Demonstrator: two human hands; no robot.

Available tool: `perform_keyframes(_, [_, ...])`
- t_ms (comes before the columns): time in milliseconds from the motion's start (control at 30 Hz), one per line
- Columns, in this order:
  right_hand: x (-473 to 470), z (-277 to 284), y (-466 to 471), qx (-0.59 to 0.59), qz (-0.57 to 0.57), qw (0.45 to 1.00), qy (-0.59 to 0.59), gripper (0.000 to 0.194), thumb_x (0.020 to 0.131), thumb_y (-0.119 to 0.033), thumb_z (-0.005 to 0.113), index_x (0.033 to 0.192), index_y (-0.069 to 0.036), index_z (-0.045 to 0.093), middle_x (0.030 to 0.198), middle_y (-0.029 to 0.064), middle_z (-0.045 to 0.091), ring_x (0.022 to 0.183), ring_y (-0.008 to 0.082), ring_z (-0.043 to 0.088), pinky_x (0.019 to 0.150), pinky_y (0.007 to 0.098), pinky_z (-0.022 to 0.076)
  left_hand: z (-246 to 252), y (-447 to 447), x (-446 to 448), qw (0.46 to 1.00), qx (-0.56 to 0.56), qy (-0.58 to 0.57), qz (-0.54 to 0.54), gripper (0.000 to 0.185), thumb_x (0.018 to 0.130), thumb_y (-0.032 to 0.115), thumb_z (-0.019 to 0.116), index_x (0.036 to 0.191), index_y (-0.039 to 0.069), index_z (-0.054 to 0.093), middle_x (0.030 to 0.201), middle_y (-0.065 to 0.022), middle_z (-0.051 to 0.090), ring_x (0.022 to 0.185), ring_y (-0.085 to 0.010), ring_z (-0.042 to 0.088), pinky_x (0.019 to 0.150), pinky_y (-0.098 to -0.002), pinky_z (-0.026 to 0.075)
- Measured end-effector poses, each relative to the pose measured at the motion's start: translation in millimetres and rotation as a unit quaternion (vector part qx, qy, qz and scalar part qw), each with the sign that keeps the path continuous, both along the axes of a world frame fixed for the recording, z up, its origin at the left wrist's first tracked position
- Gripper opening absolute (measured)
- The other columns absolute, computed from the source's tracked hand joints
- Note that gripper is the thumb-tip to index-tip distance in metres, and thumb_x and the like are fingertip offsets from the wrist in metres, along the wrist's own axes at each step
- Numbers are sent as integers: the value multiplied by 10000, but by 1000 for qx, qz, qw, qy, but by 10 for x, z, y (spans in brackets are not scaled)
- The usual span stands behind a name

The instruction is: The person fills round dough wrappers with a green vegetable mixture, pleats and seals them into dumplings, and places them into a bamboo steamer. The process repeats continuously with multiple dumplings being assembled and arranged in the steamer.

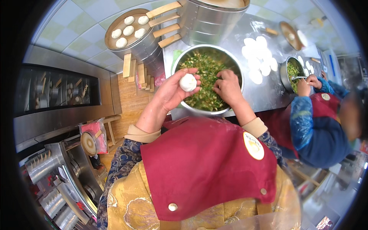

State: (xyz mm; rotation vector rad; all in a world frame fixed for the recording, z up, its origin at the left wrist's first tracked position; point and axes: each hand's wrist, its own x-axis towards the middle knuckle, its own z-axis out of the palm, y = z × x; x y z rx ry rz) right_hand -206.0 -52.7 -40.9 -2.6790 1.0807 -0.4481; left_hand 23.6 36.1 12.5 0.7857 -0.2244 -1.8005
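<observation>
On the palm and fingers of my left hand (179, 89) rests a pleated white dough bun (188, 82), gathered closed at the top. Below both hands is a large stainless steel bowl (241, 69) holding a chopped green and pale filling (202, 66). My right hand (229, 86) is over the right side of the filling, fingers bent downward. Its fingertips are partly hidden, and I cannot tell whether they pinch anything. Several flat white dough rounds (260, 59) lie on the steel table (267, 97) to the right of the bowl.
A steamer (132, 31) with wooden handles holds several buns at the upper left. Beside it stands a taller steamer stack (210, 23). At the right, a co-worker's hands (306, 85) are beside a smaller filling bowl (283, 73). A glass-fronted steel cabinet (57, 86) stands left.
</observation>
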Motion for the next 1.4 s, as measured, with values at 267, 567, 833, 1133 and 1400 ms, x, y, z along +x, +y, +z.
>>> perform_keyframes(267, [-138,130,-118,215,-52,967,-124,80,796,-139,729,799,-61,709,1106,90,615,1090,264,537,935,367,417,-7,-22,-3,1000,7,-1,13,385,1004,228,504,1290,-30,488,1102,-150,622,1001,-246,635,856,-357,565])
perform_keyframes(567, [70,659,-14,375,-25,888,-266,130,843,-169,714,875,-43,706,1197,101,600,1165,263,511,964,362,422,-69,-114,-242,1000,11,-27,2,354,1023,192,445,1302,-26,470,1130,-162,598,1003,-254,634,898,-372,563])
perform_keyframes(833, [45,630,46,244,-21,940,-238,122,821,-166,726,870,-56,708,1164,93,604,1183,297,498,1014,395,383,-52,-85,-260,999,4,-41,-3,351,1027,183,425,1312,-20,457,1146,-153,590,1028,-238,625,907,-375,560])
perform_keyframes(1133, [38,673,123,265,5,941,-209,97,830,-158,732,856,-69,705,1150,64,601,1138,239,512,1000,361,378,51,-31,-391,994,-24,-109,-20,338,1028,194,415,1288,-14,475,1153,-121,579,1036,-204,612,889,-357,559])
perform_keyframes(1400, [15,794,199,191,6,967,-166,120,809,-162,732,882,-75,695,1157,90,585,1147,271,509,1003,376,385,5,-34,-492,985,-52,-145,-77,375,1045,277,410,1275,-2,506,1078,-89,621,943,-165,631,797,-307,564])
